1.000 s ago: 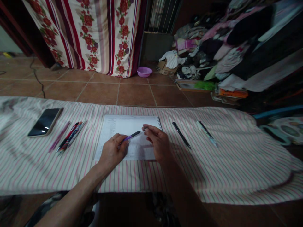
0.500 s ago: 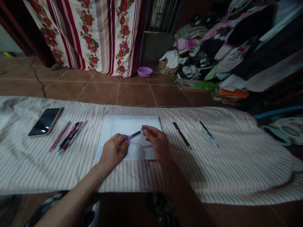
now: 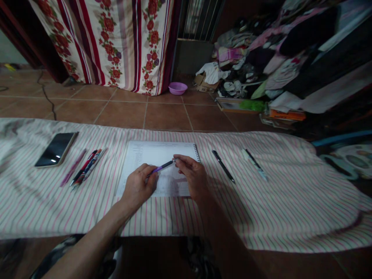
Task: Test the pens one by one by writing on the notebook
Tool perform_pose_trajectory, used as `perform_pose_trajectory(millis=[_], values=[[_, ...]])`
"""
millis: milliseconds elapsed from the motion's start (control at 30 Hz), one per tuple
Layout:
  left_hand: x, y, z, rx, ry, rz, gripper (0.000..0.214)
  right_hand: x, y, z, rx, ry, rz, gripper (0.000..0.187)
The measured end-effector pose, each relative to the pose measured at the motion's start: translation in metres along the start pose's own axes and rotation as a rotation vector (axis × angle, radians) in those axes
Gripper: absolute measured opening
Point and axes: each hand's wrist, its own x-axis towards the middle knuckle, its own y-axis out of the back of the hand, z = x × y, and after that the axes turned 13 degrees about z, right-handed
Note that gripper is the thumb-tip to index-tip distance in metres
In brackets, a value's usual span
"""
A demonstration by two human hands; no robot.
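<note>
My left hand point(image 3: 139, 184) is closed round a purple pen point(image 3: 162, 167) with a dark grip section, its front end pointing up and right. The thumb and forefinger of my right hand point(image 3: 192, 172) pinch the small silvery tip at that end; whether the tip is separate from the barrel I cannot tell. Both hands are over a spiral notebook point(image 3: 162, 149) with a printed page, its coil on the right side. To the right of the notebook lies a black pen point(image 3: 223, 166), and beyond it a pale pen with a dark strip point(image 3: 255, 164).
Several pens point(image 3: 87, 168) lie together left of the notebook, beside a phone point(image 3: 56, 150). A striped cloth point(image 3: 261, 217) covers the table. Past it on the tiled floor are a purple basin point(image 3: 178, 88), a floral curtain point(image 3: 124, 46) and heaped clothes point(image 3: 250, 54).
</note>
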Motion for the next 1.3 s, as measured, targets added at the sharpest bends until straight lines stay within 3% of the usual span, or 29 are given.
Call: perform_pose_trajectory(millis=[800, 1300], values=[[-0.0001, -0.0001, -0.0021, 0.068, -0.01, -0.003, 0.019, -0.0002, -0.0007, 0.002, -0.005, 0.015, 0.012, 0.027], [0.0011, -0.0002, -0.0039, 0.042, -0.032, 0.037, 0.018, 0.0012, -0.0009, 0.0049, -0.102, 0.107, -0.034, 0.026]])
